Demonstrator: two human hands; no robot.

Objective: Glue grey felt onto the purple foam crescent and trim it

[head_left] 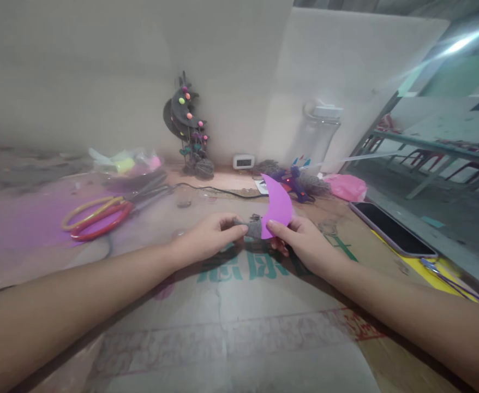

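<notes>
A purple crescent-shaped cutout point(280, 204) stands tilted above the table, its lower end pinched between the thumb and fingers of my right hand point(299, 234). Grey yarn point(254, 228) covers the crescent's lower left tip, and my left hand point(213, 234) is closed on this wrapped end. Both hands hold the piece close together, a little above the printed cardboard. Whether a loose strand runs through the left fingers is too small to tell.
Red and yellow scissors point(102, 215) lie at left. A finished grey crescent ornament point(186, 123) leans at the back near a small digital clock point(243, 161). Further right are a glue gun point(294, 183), pink plastic point(347, 187), a clear bottle point(317, 134) and a phone point(393, 228).
</notes>
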